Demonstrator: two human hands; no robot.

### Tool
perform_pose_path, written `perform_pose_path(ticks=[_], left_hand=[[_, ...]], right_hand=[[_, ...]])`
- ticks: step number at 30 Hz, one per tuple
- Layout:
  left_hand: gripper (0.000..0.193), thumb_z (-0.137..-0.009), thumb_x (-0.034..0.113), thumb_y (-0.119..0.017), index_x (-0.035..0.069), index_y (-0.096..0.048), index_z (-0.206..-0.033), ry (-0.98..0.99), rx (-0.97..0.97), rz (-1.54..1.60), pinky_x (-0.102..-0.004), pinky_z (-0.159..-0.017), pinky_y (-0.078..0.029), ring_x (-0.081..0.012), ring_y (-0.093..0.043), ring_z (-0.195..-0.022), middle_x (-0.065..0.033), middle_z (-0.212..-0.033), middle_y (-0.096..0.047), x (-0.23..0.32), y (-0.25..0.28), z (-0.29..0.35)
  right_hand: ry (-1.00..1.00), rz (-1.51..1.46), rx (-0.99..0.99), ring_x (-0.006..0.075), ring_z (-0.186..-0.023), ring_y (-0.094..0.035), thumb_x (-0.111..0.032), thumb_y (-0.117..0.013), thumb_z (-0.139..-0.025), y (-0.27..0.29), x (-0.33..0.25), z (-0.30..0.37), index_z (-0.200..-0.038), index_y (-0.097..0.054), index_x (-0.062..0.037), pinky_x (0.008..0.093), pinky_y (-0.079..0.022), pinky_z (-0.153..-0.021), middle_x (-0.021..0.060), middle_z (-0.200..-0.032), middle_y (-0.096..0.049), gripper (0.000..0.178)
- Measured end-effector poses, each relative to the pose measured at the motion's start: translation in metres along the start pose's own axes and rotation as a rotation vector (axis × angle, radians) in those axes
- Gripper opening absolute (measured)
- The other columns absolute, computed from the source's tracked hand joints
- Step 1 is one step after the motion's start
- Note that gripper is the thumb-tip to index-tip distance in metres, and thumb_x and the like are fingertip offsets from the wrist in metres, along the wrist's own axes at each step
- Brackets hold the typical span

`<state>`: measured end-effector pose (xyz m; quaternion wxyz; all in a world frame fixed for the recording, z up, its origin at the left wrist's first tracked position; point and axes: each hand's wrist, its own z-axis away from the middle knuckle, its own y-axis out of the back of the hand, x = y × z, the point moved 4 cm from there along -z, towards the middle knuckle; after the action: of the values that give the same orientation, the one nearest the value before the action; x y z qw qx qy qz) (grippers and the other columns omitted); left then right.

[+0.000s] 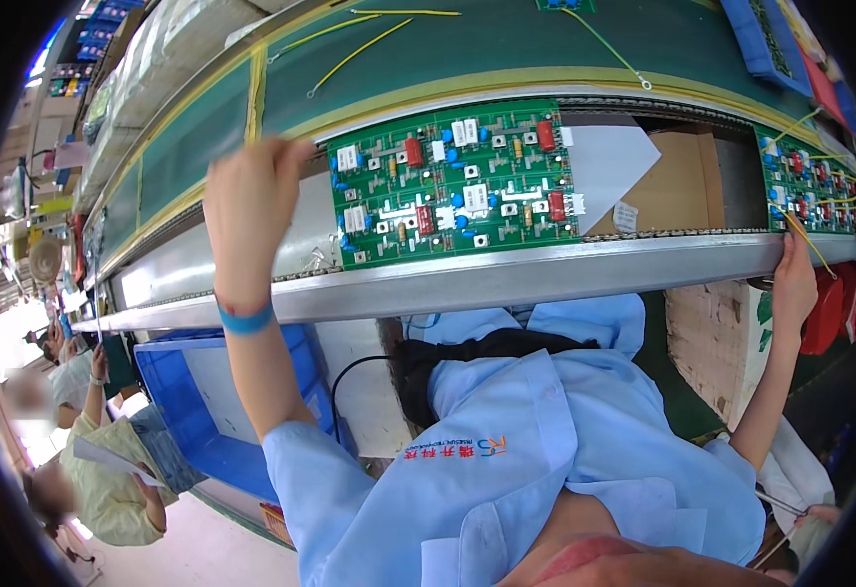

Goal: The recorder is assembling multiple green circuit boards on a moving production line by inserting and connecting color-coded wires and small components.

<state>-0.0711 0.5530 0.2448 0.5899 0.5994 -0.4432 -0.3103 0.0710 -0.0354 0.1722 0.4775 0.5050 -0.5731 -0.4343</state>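
My left hand (257, 201) is raised over the conveyor's near track, slightly blurred. Its fingers are curled closed and turned away, so anything inside them is hidden. Just right of it lies a green circuit board (418, 191) with white, red and blue components, resting across the track. Far to the right, my right hand (796, 279) reaches up over the metal rail. Its fingers are together at the near edge of a second circuit board (775, 181), closed on that edge as far as I can see. Yellow wires (810, 245) hang from this board beside the fingers.
The metal rail (545, 269) runs along the near side. Loose yellow wires (360, 59) lie on the green belt (506, 49) behind. Between the boards are a white sheet (609, 161) and brown cardboard (687, 186). A blue bin (188, 391) stands below left; people (120, 470) are further left.
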Motion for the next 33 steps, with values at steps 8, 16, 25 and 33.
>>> perform_pose_path(ticks=[8, 16, 25, 33], left_hand=[[0.02, -0.087, 0.018, -0.064, 0.0, -0.066, -0.096, -0.326, 0.077, 0.144, -0.0367, -0.068, -0.05, -0.0291, -0.066, -0.075, -0.0158, -0.08, -0.068, 0.022, -0.04, -0.105], [0.021, -0.087, 0.016, -0.061, -0.002, -0.061, -0.097, -0.434, 0.144, 0.118, -0.047, -0.066, -0.047, -0.0392, -0.063, -0.072, -0.022, -0.069, -0.062, 0.015, -0.036, -0.112], [0.025, -0.089, 0.009, -0.062, -0.001, -0.063, -0.112, -0.116, 0.002, 0.817, -0.03, -0.069, -0.053, -0.0185, -0.064, -0.073, -0.0083, -0.096, -0.07, -0.028, -0.006, -0.062], [0.014, -0.084, 0.006, -0.072, -0.001, -0.072, -0.096, -0.218, 0.294, 0.686, -0.0177, -0.068, -0.045, -0.0057, -0.059, -0.074, -0.0013, -0.087, -0.069, -0.078, 0.002, -0.016]], right_hand=[[0.008, -0.131, 0.036, 0.0316, -0.102, -0.065, -0.025, -0.045, -0.102, -0.015, 0.058, -0.026, -0.132, -0.054, -0.0193, 0.0384, -0.051, -0.081, 0.0132, -0.113, -0.067, 0.032], [0.022, -0.806, 0.542, -0.0008, -0.063, -0.042, -0.008, -0.05, -0.1, 0.015, 0.097, -0.009, -0.126, -0.058, 0.0004, 0.0143, -0.035, -0.054, 0.006, -0.125, -0.064, 0.029], [0.821, -0.561, 0.377, 0.023, -0.107, -0.062, 0.005, -0.047, -0.097, 0.142, -0.129, -0.035, -0.121, -0.055, 0.0133, 0.0293, -0.047, -0.094, 0.0199, -0.122, -0.063, 0.026], [1.226, -0.308, 0.194, 0.0221, -0.082, -0.062, -0.009, -0.058, -0.091, 0.141, -0.383, -0.038, -0.113, -0.057, 0.0015, 0.0325, -0.048, -0.073, 0.0103, -0.098, -0.065, 0.024]])
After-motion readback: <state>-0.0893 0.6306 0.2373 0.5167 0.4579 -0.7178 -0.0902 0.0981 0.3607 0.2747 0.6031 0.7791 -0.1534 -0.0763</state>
